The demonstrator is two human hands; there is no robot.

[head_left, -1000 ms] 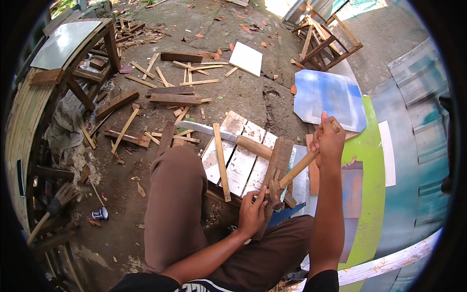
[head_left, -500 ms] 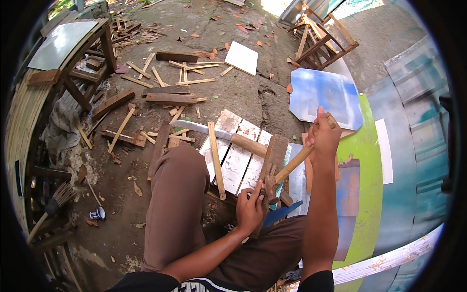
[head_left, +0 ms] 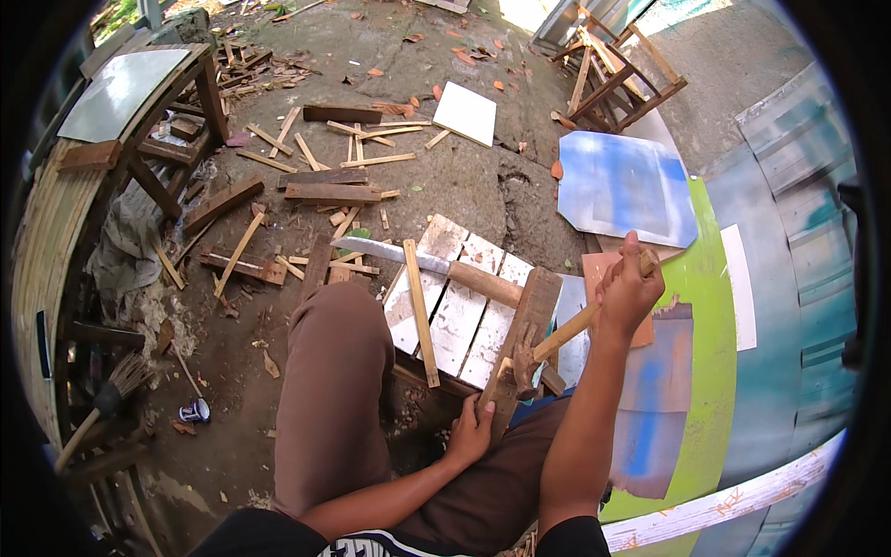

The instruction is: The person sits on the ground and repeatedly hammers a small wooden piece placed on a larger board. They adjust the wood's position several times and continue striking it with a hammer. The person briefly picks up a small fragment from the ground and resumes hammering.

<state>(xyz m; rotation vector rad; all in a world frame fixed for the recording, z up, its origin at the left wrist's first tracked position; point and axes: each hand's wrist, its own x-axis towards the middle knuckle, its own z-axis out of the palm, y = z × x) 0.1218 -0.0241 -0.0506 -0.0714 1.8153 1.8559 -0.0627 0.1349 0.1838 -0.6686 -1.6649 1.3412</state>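
In my right hand [head_left: 631, 292] is a hammer [head_left: 568, 331] with a pale wooden handle, my fingers wrapped round the handle. Its dark head is against a brown wooden board [head_left: 534, 311], which slants up from my lap. My left hand [head_left: 471, 433] grips the lower end of this board, thumb and fingers near its edge. A small pale wood end shows beside the hammer head; whether a nail is there I cannot tell. Just beyond lies a machete [head_left: 483, 282] with a round wooden handle, resting on a low white slatted stool [head_left: 445, 320].
A loose wooden strip [head_left: 420, 316] lies across the stool. Several wood offcuts [head_left: 329, 193] and sticks litter the ground ahead. On the right are a blue painted sheet [head_left: 622, 190] and a green panel [head_left: 710, 371]. A wooden bench [head_left: 172, 148] stands at left, a wooden frame [head_left: 622, 79] far right.
My right hand has come lower and nearer with the hammer. My left hand has shifted down the board, its fingers now farther from the hammer head. The view has shifted slightly.
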